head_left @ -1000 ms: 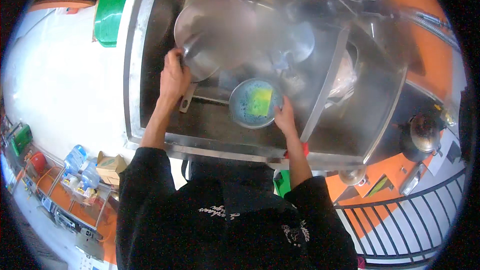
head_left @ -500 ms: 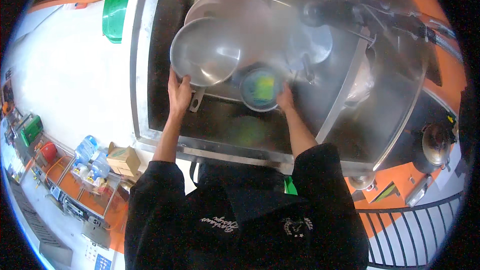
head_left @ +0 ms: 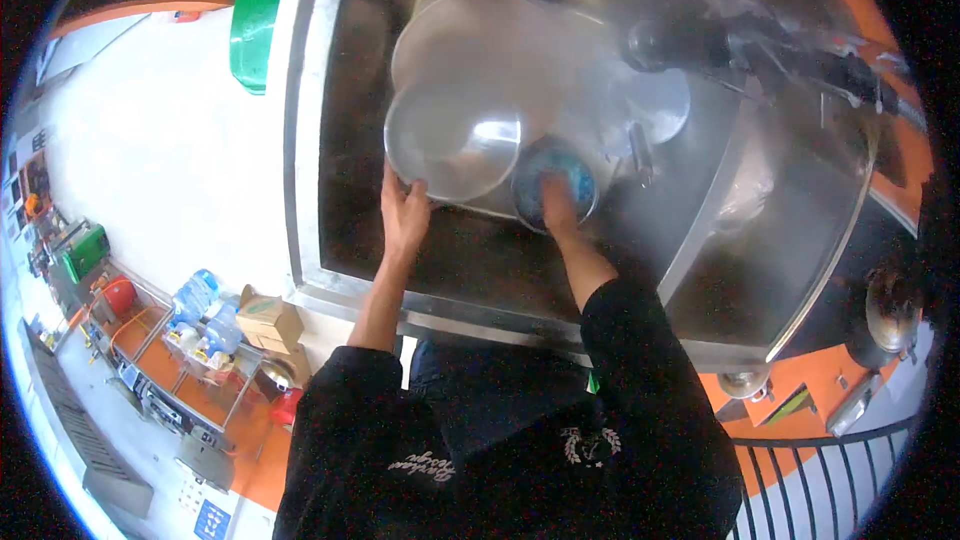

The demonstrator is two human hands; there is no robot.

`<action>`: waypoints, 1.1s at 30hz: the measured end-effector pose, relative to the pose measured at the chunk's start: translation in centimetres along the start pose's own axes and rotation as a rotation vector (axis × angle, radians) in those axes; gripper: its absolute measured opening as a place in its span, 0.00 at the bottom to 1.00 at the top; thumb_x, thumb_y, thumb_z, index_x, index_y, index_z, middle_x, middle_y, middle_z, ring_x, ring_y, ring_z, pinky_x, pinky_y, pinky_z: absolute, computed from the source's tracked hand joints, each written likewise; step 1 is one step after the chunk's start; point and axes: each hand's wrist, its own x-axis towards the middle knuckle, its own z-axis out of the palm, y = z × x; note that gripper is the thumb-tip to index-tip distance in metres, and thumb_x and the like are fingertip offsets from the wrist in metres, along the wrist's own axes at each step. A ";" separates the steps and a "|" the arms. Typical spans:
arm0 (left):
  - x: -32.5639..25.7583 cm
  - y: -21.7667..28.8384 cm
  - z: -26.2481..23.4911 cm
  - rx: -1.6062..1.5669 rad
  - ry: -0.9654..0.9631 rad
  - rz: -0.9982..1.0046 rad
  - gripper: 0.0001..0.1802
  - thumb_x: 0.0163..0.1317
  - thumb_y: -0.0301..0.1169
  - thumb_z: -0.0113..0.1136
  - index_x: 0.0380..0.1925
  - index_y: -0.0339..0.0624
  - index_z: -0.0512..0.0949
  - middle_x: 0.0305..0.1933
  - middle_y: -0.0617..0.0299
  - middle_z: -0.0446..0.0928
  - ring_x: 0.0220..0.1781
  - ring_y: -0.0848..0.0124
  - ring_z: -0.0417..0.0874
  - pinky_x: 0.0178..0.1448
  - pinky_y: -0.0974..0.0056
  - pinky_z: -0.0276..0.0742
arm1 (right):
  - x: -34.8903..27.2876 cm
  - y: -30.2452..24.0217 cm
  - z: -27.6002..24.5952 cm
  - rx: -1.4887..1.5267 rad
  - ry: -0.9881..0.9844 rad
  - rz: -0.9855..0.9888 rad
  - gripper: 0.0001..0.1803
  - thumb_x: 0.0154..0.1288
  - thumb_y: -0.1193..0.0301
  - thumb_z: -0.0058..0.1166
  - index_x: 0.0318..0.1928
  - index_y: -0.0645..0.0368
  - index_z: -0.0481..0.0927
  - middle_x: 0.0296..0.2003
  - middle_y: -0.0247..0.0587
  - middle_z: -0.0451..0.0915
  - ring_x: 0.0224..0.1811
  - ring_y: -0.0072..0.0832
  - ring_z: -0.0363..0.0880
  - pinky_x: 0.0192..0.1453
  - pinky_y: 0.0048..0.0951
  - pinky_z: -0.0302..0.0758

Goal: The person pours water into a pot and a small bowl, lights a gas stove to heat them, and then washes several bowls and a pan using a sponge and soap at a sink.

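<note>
My left hand [head_left: 405, 215] grips the rim of a large round metal bowl [head_left: 452, 145], its thumb near the lower edge. The bowl is tilted over the sink, in front of a bigger pale basin [head_left: 470, 30]. Just right of it, a small round metal bowl [head_left: 585, 208] holds bluish liquid. My right hand [head_left: 560, 205] reaches down into this small bowl. Its fingers are blurred and hidden there, so what they hold, if anything, does not show. To the right of that bowl lies a shiny metal handle [head_left: 640, 155], beside a round metal piece [head_left: 660, 105].
The metal sink's front edge [head_left: 480, 332] runs before me, and a divider [head_left: 700, 230] stands on the right. A dark spray hose [head_left: 690, 45] hangs at upper right, hazy in the picture. Outside the sink are a green bin [head_left: 262, 25] and a cardboard box [head_left: 270, 320].
My right hand has moved from the small bowl's rim into it, and the yellow-green patch seen there is out of sight. The large bowl stays in my left hand. The whole view has shifted.
</note>
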 end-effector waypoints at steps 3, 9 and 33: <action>-0.5 0.5 0.6 -0.031 -0.010 0.038 0.33 0.56 0.22 0.44 0.64 0.41 0.51 0.58 0.47 0.63 0.54 0.56 0.72 0.45 0.61 0.82 | 1.6 1.4 -1.0 0.015 -0.223 0.170 0.24 0.54 0.66 0.54 0.51 0.64 0.71 0.55 0.55 0.67 0.59 0.46 0.65 0.59 0.41 0.65; -0.3 -1.0 -1.0 0.503 0.088 0.550 0.36 0.54 0.21 0.44 0.65 0.47 0.50 0.62 0.35 0.56 0.50 0.48 0.74 0.37 0.55 0.80 | 1.5 -0.6 -5.4 0.238 -0.425 0.365 0.31 0.46 0.63 0.61 0.51 0.65 0.70 0.51 0.57 0.71 0.54 0.48 0.70 0.57 0.41 0.67; -5.3 3.1 0.2 0.017 -0.260 0.403 0.26 0.54 0.20 0.50 0.57 0.39 0.64 0.38 0.53 0.77 0.31 0.72 0.79 0.26 0.69 0.75 | -2.6 -15.3 -14.6 0.287 -0.049 -0.292 0.16 0.51 0.78 0.52 0.43 0.63 0.76 0.44 0.54 0.76 0.47 0.43 0.75 0.50 0.37 0.71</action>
